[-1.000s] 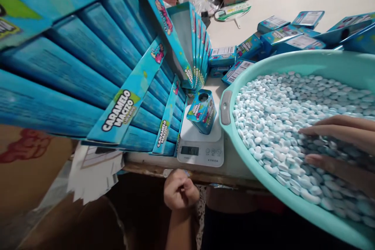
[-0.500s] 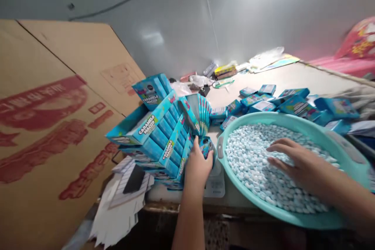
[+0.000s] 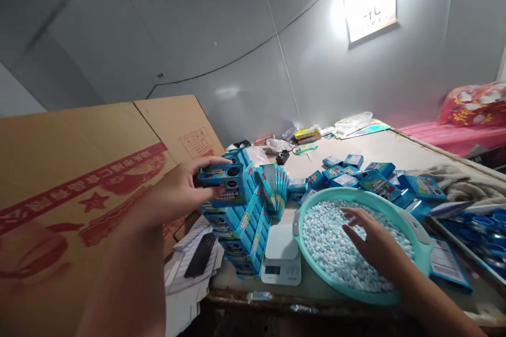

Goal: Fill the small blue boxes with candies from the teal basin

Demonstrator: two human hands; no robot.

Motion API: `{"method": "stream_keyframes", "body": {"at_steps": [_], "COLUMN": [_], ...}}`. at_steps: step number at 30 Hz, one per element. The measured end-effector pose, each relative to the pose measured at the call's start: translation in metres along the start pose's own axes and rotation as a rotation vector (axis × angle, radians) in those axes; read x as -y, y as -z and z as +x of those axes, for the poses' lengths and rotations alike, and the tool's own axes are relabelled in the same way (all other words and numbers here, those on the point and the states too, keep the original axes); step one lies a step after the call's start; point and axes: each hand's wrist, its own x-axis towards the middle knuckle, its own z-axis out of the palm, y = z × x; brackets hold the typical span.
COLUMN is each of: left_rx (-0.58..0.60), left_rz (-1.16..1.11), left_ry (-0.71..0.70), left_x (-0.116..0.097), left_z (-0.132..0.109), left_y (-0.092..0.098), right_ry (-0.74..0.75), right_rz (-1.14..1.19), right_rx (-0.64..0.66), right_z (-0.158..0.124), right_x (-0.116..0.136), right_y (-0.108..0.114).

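My left hand grips a small blue candy box and holds it at the top of a tall stack of blue display cartons. My right hand lies with fingers spread on the pale blue candies that fill a teal plastic basin. Between the stack and the basin stands a white kitchen scale with nothing on its plate.
Large brown cardboard boxes stand at the left. Several filled blue boxes lie on the table behind the basin. Flat white carton blanks hang off the table's front left. A grey cloth and a tray of blue items are at the right.
My left hand took the small blue box off the scale and lifted it up to the top of the stack. The view has pulled back and risen. My right hand stays in the candies.
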Motion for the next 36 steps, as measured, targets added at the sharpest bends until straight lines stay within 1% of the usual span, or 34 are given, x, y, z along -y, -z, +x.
{"method": "stream_keyframes", "body": {"at_steps": [2,4,8,11,13,16,19,22,25,27,29,33,34,36], "left_rx": [-0.050,-0.114,-0.172,-0.213,-0.230,-0.231,-0.203,-0.201,-0.274,-0.306,-0.321,-0.382,-0.384,-0.365], "left_rz": [0.107,0.130,0.050,0.010,-0.001,0.037,0.124,0.191,0.195,0.219,0.252,0.264,0.265,0.255], "left_ry": [0.011,0.023,-0.011,-0.031,-0.043,-0.074,-0.117,-0.170,-0.193,-0.188,-0.133,0.134,0.174,0.211], "left_x": [0.004,0.019,0.065,0.101,0.119,0.133,0.134,0.132,0.134,0.139,0.145,0.150,0.149,0.148], "left_z": [0.023,0.046,0.090,0.113,0.120,0.121,0.117,0.112,0.105,0.101,0.097,0.096,0.097,0.095], "left_y": [0.016,0.020,0.012,0.006,0.006,0.009,0.005,-0.008,-0.025,-0.031,-0.033,-0.031,-0.031,-0.031], "right_ry": [-0.078,-0.117,-0.129,-0.171,-0.204,-0.243,-0.297,-0.329,-0.308,-0.284,-0.274,-0.264,-0.261,-0.261], "right_rz": [0.060,0.107,0.147,0.162,0.190,0.236,0.239,0.232,0.226,0.217,0.198,0.164,0.160,0.155], "right_rx": [0.002,0.027,0.100,0.056,0.012,-0.012,0.008,0.051,0.064,0.077,0.096,0.123,0.125,0.129], "right_z": [0.001,0.001,0.002,0.002,0.003,0.005,0.005,0.003,-0.002,-0.004,-0.006,-0.007,-0.007,-0.006], "right_x": [-0.001,0.000,0.001,-0.006,-0.013,-0.023,-0.027,-0.027,-0.028,-0.029,-0.030,-0.029,-0.027,-0.025], "right_y": [-0.001,-0.001,-0.004,-0.013,-0.019,-0.023,-0.020,-0.019,-0.021,-0.023,-0.025,-0.025,-0.025,-0.023]}}
